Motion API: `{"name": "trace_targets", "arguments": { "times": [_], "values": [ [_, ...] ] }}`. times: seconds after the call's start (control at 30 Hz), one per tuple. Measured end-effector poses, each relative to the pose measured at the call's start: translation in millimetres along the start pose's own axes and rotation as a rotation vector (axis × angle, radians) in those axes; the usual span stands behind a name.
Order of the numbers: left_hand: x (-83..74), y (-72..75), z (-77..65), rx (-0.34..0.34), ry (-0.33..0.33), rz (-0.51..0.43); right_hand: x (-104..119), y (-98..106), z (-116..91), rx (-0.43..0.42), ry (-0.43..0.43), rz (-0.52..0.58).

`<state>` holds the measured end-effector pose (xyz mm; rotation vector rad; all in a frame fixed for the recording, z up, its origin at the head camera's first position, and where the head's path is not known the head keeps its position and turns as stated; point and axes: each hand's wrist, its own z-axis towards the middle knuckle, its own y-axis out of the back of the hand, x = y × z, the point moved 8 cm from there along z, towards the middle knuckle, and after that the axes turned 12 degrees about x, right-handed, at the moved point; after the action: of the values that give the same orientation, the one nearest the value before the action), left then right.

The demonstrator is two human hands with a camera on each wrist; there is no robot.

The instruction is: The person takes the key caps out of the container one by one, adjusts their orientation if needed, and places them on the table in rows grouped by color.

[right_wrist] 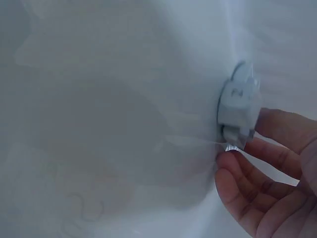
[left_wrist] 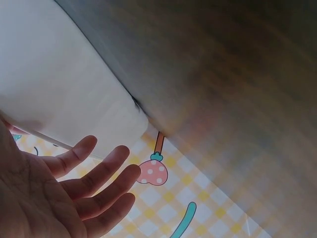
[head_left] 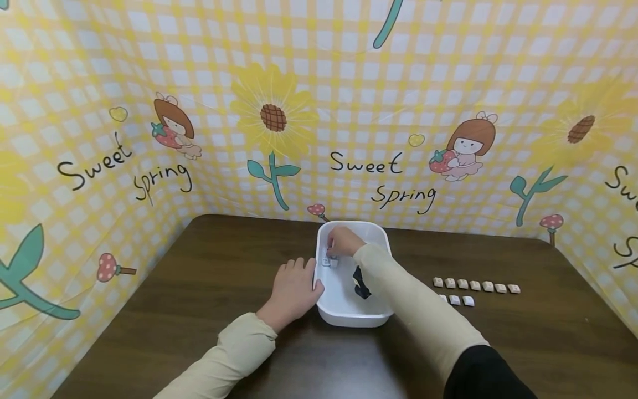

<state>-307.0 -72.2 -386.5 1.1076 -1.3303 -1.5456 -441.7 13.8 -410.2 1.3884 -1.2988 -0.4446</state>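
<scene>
My right hand [head_left: 345, 241] reaches into a white plastic bin [head_left: 353, 320], at its far left corner. Its bent fingers pinch at a small white keycap [right_wrist: 239, 105] in the right wrist view; one cap there bears a dark mark like a 2. Fingertips partly hide behind the caps. More white keycaps [head_left: 333, 261] lie in the bin just below the hand. Against the bin's left rim rests my left hand [head_left: 295, 288], its thumb at the wall and its fingers loosely extended, as the left wrist view also shows. That hand holds no keycap.
To the bin's right, a row of several keycaps [head_left: 475, 286] stands on the dark wooden table [head_left: 239, 266], with a shorter row [head_left: 454, 300] nearer me, partly behind the right sleeve. A black piece [head_left: 361, 284] shows beside that sleeve. Yellow checked cloth [head_left: 349, 111] hangs behind the table.
</scene>
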Motion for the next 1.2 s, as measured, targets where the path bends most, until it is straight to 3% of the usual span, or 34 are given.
{"name": "trace_targets", "arguments": {
  "times": [0.2, 0.47, 0.7, 0.9, 1.03, 1.2],
  "values": [
    [-1.2, -0.5, 1.2, 0.009, 0.006, 0.002, 2, 0, 1, 0.009, 0.042, -0.007],
    [-1.0, -0.3, 1.9, -0.002, 0.005, -0.004, 9, 25, -22, -0.005, 0.132, 0.158],
    [0.8, -1.3, 4.2, 0.042, 0.021, -0.009, 15, 47, -60, -0.036, 0.193, 0.302],
    [1.1, 1.6, 2.6, 0.043, 0.021, -0.005, 17, 52, -99, -0.016, 0.253, 0.376],
    [1.1, 0.6, 1.8, 0.043, 0.023, -0.013, 14, 51, -125, -0.028, 0.307, 0.354],
    [0.6, -0.5, 0.7, 0.035, 0.02, -0.021, -4, 48, -155, -0.061, 0.295, 0.3]
  ]
}}
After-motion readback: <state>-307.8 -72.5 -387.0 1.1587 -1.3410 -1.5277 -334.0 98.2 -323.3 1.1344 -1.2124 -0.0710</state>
